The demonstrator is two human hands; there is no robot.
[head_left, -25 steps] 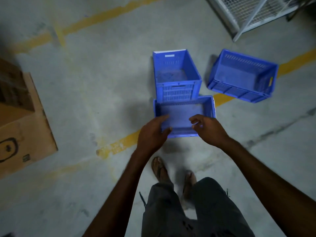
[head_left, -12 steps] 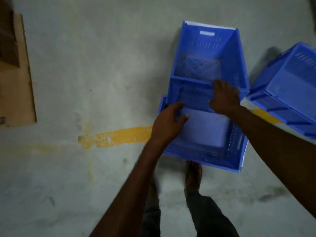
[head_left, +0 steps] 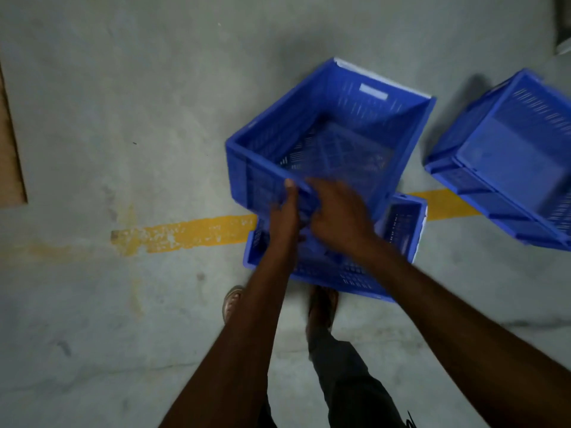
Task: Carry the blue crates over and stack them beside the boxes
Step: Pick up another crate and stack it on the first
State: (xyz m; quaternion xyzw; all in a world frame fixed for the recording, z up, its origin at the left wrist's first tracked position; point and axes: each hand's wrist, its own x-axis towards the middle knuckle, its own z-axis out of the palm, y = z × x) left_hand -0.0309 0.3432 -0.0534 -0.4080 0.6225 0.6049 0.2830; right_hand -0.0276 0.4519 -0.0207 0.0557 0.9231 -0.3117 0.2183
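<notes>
A tall blue crate (head_left: 355,118) with slotted walls is turned at an angle, and its near end sits over a shallower blue crate (head_left: 401,223) on the floor. My left hand (head_left: 285,211) grips the tall crate's near wall, thumb up at the rim. My right hand (head_left: 340,217) is beside it, with its fingers closed over the same near rim. A third blue crate (head_left: 509,156) lies tilted on the floor to the right, apart from both hands. Motion blur hides the exact finger positions.
A cardboard box (head_left: 9,149) shows at the left edge. A worn yellow line (head_left: 185,233) crosses the concrete floor under the crates. My sandalled feet (head_left: 231,301) stand just behind the shallow crate. A grey object (head_left: 564,26) sits at the top right corner.
Both hands left the shallow crate and came together on the tall crate's near rim. The tall crate has swung round and now overlaps the shallow one. The view moved closer.
</notes>
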